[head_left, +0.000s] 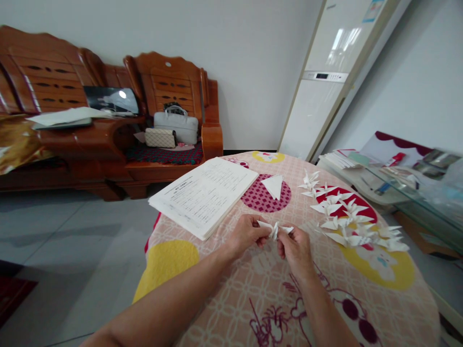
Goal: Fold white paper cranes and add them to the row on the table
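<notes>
Between my two hands is a small white paper crane (275, 231), its wings spread to either side. My left hand (251, 233) pinches the left wing with thumb and fingers. On the other side my right hand (294, 243) grips the right wing. Several finished paper cranes (340, 209) lie in a group on the right of the round table. A folded white paper triangle (274, 186) rests beyond my hands, on a purple checked circle of the tablecloth (231, 299). To its left lies a stack of printed sheets (206, 193).
A glass-topped stand (405, 193) with papers and plastic items adjoins the table's right side. Behind stand wooden chairs (170, 77), one holding a grey bag (181, 126) and a quilted purse (160, 138). A tall white air conditioner (314, 96) stands by the wall.
</notes>
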Motion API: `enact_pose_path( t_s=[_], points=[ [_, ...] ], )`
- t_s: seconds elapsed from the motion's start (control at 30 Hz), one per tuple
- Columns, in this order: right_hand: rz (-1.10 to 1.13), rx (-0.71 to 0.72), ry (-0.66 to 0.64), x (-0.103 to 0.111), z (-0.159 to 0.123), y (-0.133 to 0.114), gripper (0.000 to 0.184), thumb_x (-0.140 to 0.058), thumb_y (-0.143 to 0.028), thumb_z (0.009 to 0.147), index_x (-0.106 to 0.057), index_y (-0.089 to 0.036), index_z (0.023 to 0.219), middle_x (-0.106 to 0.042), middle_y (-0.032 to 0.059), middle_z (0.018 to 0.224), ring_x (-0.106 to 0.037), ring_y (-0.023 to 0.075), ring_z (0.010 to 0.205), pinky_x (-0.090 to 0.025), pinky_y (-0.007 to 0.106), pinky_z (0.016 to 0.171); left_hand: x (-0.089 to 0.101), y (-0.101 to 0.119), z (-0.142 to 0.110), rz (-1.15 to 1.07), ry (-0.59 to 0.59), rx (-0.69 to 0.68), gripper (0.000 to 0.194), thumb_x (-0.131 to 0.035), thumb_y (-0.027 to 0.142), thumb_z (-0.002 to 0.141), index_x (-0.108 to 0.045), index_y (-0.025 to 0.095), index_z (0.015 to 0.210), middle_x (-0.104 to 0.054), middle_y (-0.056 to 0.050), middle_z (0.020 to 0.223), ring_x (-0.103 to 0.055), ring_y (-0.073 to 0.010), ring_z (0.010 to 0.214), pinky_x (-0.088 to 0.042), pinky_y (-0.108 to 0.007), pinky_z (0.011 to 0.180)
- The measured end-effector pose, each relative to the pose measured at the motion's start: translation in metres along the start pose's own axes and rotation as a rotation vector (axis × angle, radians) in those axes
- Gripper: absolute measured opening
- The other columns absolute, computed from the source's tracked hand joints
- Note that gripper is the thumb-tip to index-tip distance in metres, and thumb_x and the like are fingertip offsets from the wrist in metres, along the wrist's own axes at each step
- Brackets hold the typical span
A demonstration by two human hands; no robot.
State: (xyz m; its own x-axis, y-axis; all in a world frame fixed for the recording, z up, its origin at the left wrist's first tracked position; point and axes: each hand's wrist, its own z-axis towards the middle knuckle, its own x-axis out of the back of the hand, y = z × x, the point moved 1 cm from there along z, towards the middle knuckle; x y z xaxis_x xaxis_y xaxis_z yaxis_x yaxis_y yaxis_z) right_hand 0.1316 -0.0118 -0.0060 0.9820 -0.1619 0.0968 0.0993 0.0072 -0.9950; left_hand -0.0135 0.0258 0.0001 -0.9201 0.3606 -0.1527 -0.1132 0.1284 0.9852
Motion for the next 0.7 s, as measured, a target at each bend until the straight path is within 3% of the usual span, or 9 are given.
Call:
enact_pose_path(
  t_s=[0.23,0.5,0.7],
  points=[
    [0.072,-0.111,-0.065,0.0018,0.0002,0.0001,0.030,-0.065,-0.043,0.075,-0.054,-0.017,0.065,-0.046,-0.0076,0.039,-0.038,0.0066,0.031,-0.028,0.017,0.029,0.0035,0.0013,0.0007,0.057,-0.087,0.017,0.016,-0.069,0.025,0.069,-0.068,0.010,0.076,-0.057,0.002,0.049,-0.048,-0.0070,0.038,-0.042,-0.017,0.039],
    [0.175,-0.203,-0.191,0.0040,0.0010,0.0060,0.031,-0.067,-0.042,0.074,-0.055,-0.017,0.063,-0.045,-0.0078,0.037,-0.034,0.0050,0.027,-0.023,0.016,0.027,0.0076,0.0024,0.0023,0.030,-0.181,0.127,0.022,-0.075,0.027,0.064,-0.068,0.009,0.076,-0.060,0.000,0.054,-0.050,-0.0063,0.042,-0.042,-0.015,0.040],
    [0.279,-0.112,-0.073,-0.0007,-0.0006,0.0020,0.028,-0.068,-0.041,0.075,-0.056,-0.017,0.066,-0.050,-0.0066,0.042,-0.041,0.0069,0.031,-0.029,0.017,0.030,0.0044,0.0037,0.0029,-0.046,-0.140,0.052,0.025,-0.073,0.032,0.067,-0.065,0.010,0.076,-0.061,-0.001,0.055,-0.053,-0.0077,0.042,-0.044,-0.017,0.042]
  ],
)
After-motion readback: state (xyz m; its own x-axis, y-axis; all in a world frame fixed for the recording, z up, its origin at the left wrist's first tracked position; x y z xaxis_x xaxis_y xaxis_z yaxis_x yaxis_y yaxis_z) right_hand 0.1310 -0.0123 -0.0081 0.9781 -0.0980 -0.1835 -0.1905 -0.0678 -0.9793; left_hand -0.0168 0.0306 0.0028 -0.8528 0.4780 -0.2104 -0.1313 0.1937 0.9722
